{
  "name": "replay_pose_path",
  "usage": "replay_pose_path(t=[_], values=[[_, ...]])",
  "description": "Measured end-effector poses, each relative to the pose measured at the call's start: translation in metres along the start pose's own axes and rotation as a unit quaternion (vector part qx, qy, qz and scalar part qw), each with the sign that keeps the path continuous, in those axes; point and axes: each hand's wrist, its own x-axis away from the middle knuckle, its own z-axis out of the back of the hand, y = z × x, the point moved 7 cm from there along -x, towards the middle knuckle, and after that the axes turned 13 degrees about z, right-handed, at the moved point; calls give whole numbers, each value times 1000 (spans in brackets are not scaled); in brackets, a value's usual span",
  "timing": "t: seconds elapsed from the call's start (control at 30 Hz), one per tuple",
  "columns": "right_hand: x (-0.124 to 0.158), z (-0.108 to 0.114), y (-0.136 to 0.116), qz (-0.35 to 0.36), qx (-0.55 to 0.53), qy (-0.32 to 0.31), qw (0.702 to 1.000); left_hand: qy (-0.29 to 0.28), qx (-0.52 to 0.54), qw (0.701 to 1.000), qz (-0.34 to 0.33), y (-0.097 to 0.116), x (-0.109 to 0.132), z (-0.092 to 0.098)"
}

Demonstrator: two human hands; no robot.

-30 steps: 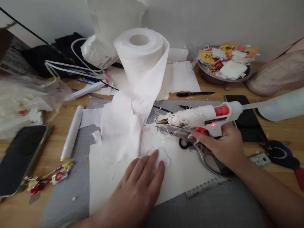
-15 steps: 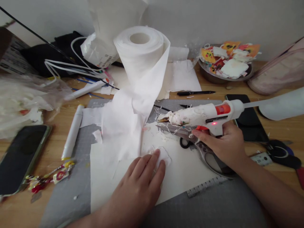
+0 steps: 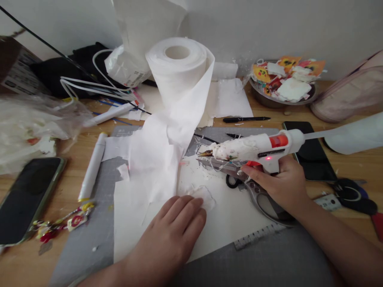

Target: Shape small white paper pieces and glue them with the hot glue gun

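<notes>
My right hand [image 3: 279,185] grips a white hot glue gun [image 3: 248,146] by its handle, index finger by the orange trigger. Its nozzle points left and a red light glows on its body; a glue stick [image 3: 314,135] enters from the back. My left hand [image 3: 176,227] has its fingers drawn together at the left edge of a small piece of white tissue [image 3: 206,196], which lies on a cream sheet [image 3: 221,227]; the thumb is hidden. Grey-handled scissors [image 3: 259,195] lie beneath the glue gun. A tissue roll [image 3: 179,75] stands behind, its loose end [image 3: 154,159] draped over the sheet.
A grey cutting mat [image 3: 86,239] lies underneath, with a clear ruler [image 3: 254,237] on it. Phones [image 3: 30,195] lie at both sides. A white marker [image 3: 92,167] is at left. At the back right stands a bowl [image 3: 281,95] of wrappers and scraps, near a black pen [image 3: 247,119].
My left fingers have drawn together and slid slightly down and left over the tissue piece, uncovering more of it. The right hand keeps the glue gun nearly in place.
</notes>
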Motion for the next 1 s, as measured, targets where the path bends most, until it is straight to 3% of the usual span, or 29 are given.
replay_pose_path(t=[0.2, 1.0], values=[[1, 1, -1, 32, 9, 6, 999, 44, 53, 997, -32, 3, 2, 13], [1, 1, -4, 63, 17, 4, 998, 11, 31, 999, 12, -3, 0, 6]])
